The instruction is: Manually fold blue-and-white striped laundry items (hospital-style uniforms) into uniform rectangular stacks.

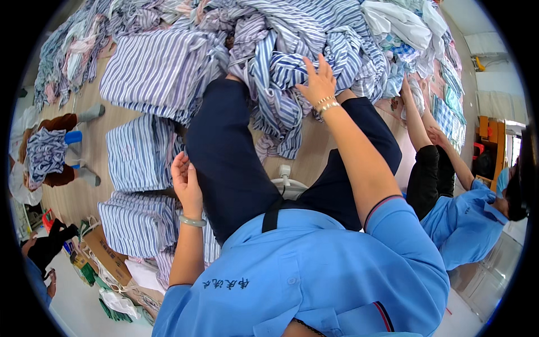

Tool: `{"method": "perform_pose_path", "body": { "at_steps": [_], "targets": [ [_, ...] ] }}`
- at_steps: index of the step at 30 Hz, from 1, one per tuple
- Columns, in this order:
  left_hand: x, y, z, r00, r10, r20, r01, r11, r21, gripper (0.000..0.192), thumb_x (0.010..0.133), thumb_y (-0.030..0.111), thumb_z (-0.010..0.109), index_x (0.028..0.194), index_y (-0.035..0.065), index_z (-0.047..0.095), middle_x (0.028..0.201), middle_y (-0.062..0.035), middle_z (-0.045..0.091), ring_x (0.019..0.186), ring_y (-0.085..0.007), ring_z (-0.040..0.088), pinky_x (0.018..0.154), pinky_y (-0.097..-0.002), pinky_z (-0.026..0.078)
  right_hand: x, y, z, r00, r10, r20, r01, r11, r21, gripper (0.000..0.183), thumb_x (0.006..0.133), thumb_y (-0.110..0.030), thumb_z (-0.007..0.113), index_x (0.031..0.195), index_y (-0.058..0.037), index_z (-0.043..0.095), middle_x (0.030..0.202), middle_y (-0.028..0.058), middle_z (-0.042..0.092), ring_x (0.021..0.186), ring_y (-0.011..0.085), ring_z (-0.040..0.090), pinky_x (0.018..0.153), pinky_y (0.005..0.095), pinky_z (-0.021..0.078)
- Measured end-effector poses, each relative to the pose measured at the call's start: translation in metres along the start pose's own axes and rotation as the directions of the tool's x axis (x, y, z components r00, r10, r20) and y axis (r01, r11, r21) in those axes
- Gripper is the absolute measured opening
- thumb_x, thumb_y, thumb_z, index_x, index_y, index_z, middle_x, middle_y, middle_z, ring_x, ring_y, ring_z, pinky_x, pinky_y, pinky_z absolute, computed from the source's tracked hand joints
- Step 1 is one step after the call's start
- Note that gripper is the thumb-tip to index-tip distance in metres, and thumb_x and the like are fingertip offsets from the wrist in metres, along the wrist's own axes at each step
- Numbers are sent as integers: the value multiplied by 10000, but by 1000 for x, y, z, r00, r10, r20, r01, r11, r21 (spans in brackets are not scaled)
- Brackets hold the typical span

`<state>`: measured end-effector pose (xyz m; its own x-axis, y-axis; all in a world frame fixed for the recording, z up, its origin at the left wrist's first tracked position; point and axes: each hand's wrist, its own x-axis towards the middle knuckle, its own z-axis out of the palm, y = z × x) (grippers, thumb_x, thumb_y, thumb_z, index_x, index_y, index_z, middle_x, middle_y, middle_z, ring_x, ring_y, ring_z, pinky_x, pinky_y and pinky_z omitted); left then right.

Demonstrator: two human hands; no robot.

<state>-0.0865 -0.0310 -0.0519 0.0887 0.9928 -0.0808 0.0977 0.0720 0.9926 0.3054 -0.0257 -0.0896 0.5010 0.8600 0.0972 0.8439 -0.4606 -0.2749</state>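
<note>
A large heap of loose striped garments (294, 25) lies before my knees. My right hand (318, 84), with bracelets at its wrist, is over the blue-and-white striped cloth (288, 69) at the heap's near edge. Its fingers are spread and hold nothing; whether they touch the cloth I cannot tell. My left hand (187, 183) is beside my left thigh, fingers loosely curled and apart, with nothing in it. Close to it stands a folded stack of striped garments (137, 153). A larger folded stack (151, 69) with purple-grey stripes sits farther forward on the left.
Another folded striped stack (134, 223) lies nearer me on the left. A flattened cardboard box (105, 252) is behind it. A co-worker in a blue shirt (459, 223) sits at my right, reaching toward white cloths (400, 25). Other people are at the far left. A white fan (286, 179) stands between my legs.
</note>
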Motion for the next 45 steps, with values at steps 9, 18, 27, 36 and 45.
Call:
{"method": "perform_pose_path", "body": {
  "at_steps": [9, 18, 27, 36, 45],
  "targets": [
    [22, 45, 133, 685, -431, 587, 571, 818, -65, 565, 958, 339, 458, 1417, 102, 230, 1426, -94, 321, 1208, -256, 428, 947, -355, 391, -20, 16, -37, 937, -346, -57, 344, 876, 337, 283, 876, -239, 527, 704, -15, 508, 664, 192, 526, 661, 363, 540, 599, 430, 404],
    [47, -40, 215, 678, -599, 426, 644, 764, 48, 995, 757, 306, 722, 1407, -39, 52, 1379, -216, 320, 1201, -294, 421, 982, -369, 372, -219, -47, -156, 616, -756, 220, 22, 296, 955, 208, 920, -187, 502, 788, -28, 520, 710, 115, 491, 659, 294, 507, 629, 365, 422],
    [20, 124, 93, 818, -294, 494, 495, 797, -346, 340, 838, 180, 571, 1115, -15, 557, 1009, -153, 620, 884, -238, 633, 782, -356, 532, -193, -54, -213, 452, -892, -27, 36, -12, 999, 199, 915, -182, 540, 825, -5, 546, 738, 101, 519, 661, 263, 521, 597, 339, 418],
    [25, 197, 1, 969, 174, 174, -128, 961, -246, 498, 961, 292, 457, 1359, 15, 344, 1367, -156, 407, 1242, -244, 427, 1036, -360, 341, -211, -98, -223, 395, -914, -96, -26, -116, 993, 214, 912, -184, 547, 799, -3, 552, 728, 91, 544, 678, 250, 559, 614, 327, 437],
    [-53, 194, 52, -118, -14, 993, 6, 1000, 15, 751, 759, 349, 723, 1305, -60, 408, 1242, -177, 508, 1118, -214, 510, 970, -320, 383, -206, -159, -258, 446, -736, -509, 590, -186, 786, 204, 842, -216, 624, 803, -40, 530, 725, 78, 519, 660, 262, 538, 595, 346, 438]
  ]
}}
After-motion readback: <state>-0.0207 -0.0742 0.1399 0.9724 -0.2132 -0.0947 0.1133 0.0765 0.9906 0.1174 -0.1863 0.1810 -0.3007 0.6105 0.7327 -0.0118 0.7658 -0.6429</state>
